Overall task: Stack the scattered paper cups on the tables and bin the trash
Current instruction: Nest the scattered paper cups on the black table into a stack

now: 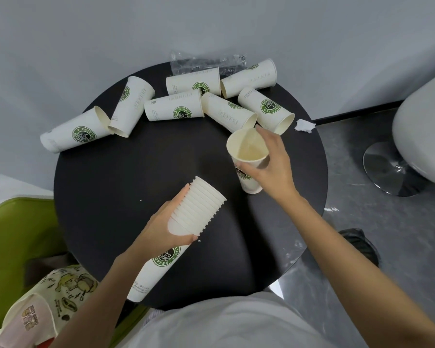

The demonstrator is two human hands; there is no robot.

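Note:
My left hand grips a tilted stack of nested white paper cups with green coffee logos, held above the round black table. Just to the right of the stack, my right hand holds a single upright cup by its rim. Several more cups lie on their sides across the far half of the table, such as one in the middle and one hanging over the left edge. A crumpled clear plastic wrapper lies at the far edge, and a torn white paper scrap sits at the right rim.
A green seat with a printed cloth bag stands at the lower left. At the right are a white chair with a chrome base and the grey floor. A pale wall runs behind the table.

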